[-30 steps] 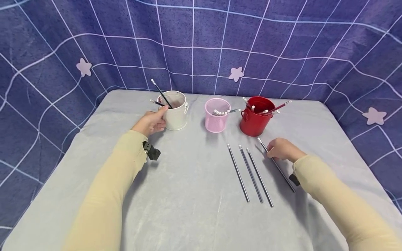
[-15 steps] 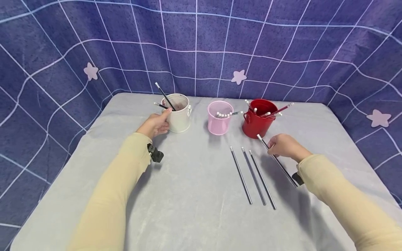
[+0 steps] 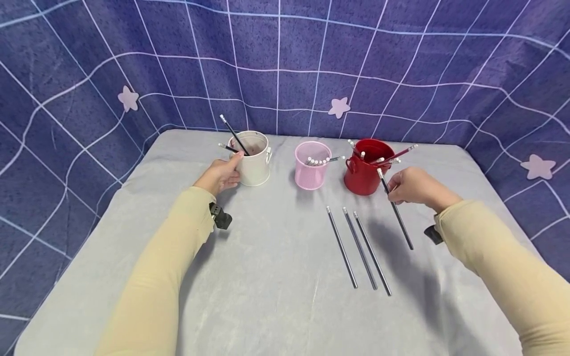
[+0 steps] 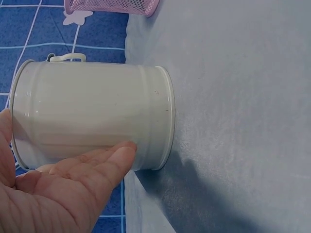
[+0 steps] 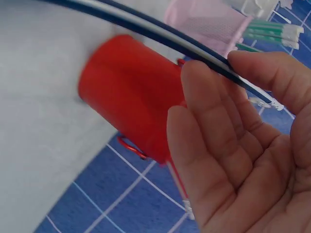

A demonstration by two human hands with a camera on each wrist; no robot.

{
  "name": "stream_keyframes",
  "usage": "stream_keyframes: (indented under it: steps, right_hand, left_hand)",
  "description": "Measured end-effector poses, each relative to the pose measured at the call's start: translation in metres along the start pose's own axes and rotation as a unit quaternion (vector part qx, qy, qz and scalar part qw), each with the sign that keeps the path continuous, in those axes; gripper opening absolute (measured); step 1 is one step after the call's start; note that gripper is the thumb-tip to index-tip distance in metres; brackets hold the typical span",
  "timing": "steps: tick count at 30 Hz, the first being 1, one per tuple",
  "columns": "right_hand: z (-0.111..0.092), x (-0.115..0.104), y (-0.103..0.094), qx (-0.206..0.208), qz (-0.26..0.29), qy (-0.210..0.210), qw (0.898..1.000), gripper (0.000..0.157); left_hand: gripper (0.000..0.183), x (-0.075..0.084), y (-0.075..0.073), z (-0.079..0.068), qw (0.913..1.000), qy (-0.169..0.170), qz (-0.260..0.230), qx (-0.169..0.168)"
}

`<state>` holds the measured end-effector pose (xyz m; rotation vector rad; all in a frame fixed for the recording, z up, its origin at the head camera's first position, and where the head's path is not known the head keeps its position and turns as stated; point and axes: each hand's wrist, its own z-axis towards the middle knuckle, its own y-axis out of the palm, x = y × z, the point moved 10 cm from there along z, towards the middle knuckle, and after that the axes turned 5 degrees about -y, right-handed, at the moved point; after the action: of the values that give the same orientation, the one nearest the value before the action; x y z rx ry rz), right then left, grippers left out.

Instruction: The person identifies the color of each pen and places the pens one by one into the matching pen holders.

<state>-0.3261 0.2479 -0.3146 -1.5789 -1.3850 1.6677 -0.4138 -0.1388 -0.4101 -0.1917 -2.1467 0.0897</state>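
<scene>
My left hand (image 3: 219, 176) holds the white metal bucket (image 3: 256, 169) by its near left side, thumb at the rim and fingers along the wall. Two dark pencils (image 3: 232, 132) lean out of that bucket. In the left wrist view the fingers (image 4: 104, 167) lie against the bucket's side. My right hand (image 3: 413, 187) pinches a dark blue pencil (image 3: 401, 220) between thumb and fingers near its white eraser end. This pencil slants above the table, just right of the red bucket (image 3: 361, 179); the right wrist view shows it between thumb and fingertips.
Several red pencils (image 3: 403, 152) stick out of the red bucket. Between the buckets stands a pink mesh cup (image 3: 310, 177) with several green pencils (image 5: 272, 33). Three dark pencils (image 3: 359, 247) lie on the grey tablecloth (image 3: 267, 277). A blue curtain (image 3: 285, 59) hangs behind.
My right hand has lifted the dark pencil off the table and moved it up and right, tilting it steeper. My left hand stays at the white bucket; the head view shifted slightly.
</scene>
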Motion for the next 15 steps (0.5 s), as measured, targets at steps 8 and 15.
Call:
stream_keyframes:
  steps: [8, 15]
  right_hand:
    - [0.003, -0.015, -0.005, -0.002, -0.004, 0.000, 1.000, 0.004]
    - [0.009, -0.027, -0.005, -0.017, -0.003, 0.001, 1.000, 0.005]
  left_hand:
    - [0.081, 0.001, -0.001, -0.002, 0.9999, 0.005, 0.011, 0.006]
    - [0.081, 0.001, 0.000, -0.001, 1.0000, 0.002, 0.009, 0.001]
